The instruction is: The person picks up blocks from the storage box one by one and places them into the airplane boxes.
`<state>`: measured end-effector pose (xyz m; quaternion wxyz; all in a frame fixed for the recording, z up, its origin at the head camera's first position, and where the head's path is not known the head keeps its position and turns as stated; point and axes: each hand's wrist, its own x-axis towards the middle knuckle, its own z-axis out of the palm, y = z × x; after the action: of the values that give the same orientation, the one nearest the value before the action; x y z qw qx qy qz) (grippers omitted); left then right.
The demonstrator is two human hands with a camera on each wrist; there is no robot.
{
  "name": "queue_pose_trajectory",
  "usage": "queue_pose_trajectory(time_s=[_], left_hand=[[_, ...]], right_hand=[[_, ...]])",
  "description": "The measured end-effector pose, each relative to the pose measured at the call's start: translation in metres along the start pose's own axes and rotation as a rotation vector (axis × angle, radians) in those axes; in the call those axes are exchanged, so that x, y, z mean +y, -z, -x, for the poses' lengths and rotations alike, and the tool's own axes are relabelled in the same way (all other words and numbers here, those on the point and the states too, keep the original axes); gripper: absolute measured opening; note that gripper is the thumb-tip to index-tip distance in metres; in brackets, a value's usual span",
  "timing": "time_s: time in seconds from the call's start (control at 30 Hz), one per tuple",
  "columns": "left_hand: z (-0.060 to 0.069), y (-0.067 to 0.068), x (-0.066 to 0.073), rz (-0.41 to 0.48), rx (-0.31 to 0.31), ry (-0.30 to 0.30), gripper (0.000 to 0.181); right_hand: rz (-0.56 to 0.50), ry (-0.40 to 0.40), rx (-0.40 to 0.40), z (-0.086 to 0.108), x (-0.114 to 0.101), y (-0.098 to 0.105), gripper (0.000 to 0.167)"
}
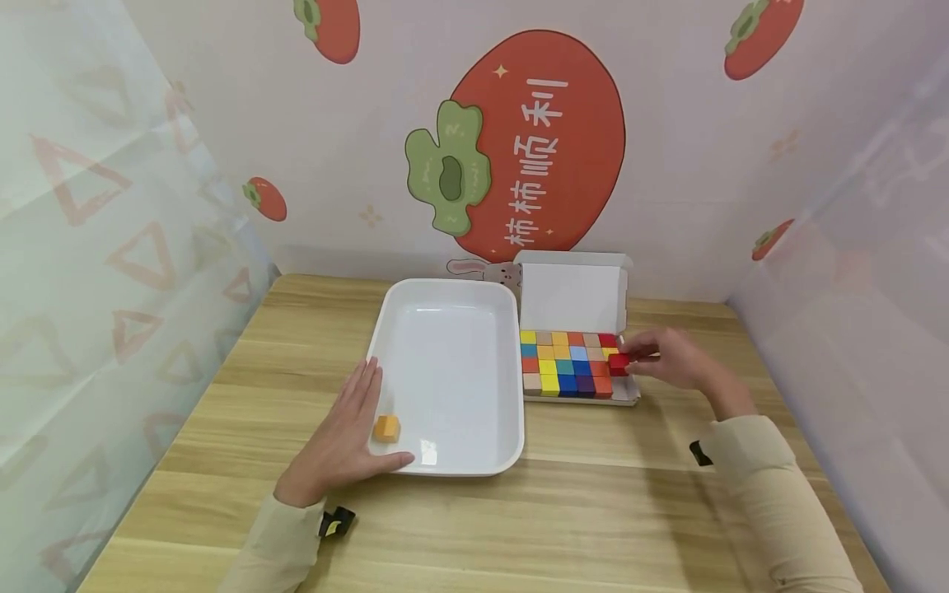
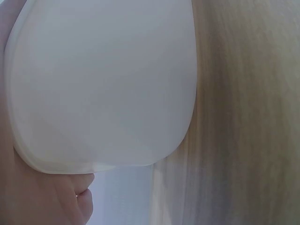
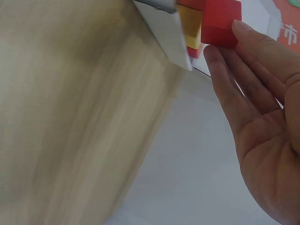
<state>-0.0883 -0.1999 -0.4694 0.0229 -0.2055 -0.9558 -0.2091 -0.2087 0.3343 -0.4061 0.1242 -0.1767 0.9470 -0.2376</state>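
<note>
My right hand (image 1: 670, 359) pinches a red cube (image 1: 618, 365) between thumb and fingertips at the right side of a shallow box (image 1: 574, 296). In the right wrist view, the red cube (image 3: 220, 23) is raised above the box's side wall (image 3: 166, 37). Rows of coloured cubes (image 1: 567, 366) fill most of the box, whose lid stands up at the back. My left hand (image 1: 341, 445) rests on the near-left corner of a white tray (image 1: 518, 371), fingers straight along its left rim, thumb along the front. An orange-yellow block (image 1: 386, 428) lies in the tray beside that hand.
Tray and box stand side by side, nearly touching, on a wood-grain table (image 1: 578, 511). Behind them rises a wall sheet (image 1: 682, 148) printed with persimmons. Hanging sheets (image 1: 853, 272) close off both sides.
</note>
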Motion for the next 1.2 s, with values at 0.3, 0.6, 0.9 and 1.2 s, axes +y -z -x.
queue_pose_trajectory(time_s=[0.3,0.6,0.9,1.2], left_hand=[[-0.001,0.001,0.001,0.006,0.007,-0.007,0.136],[-0.001,0.001,-0.001,0.0,0.031,-0.023,0.134],[0.0,0.002,0.0,0.016,-0.006,0.009,0.135],[0.0,0.002,0.002,0.029,-0.015,0.02,0.136]], right_hand=[[0.011,0.011,0.015,0.001,0.01,-0.016,0.027],[0.123,0.022,0.08,0.003,0.011,-0.026,0.032],[0.224,0.041,0.087,0.003,0.002,-0.034,0.036],[0.296,0.09,0.057,-0.003,-0.042,-0.035,0.035]])
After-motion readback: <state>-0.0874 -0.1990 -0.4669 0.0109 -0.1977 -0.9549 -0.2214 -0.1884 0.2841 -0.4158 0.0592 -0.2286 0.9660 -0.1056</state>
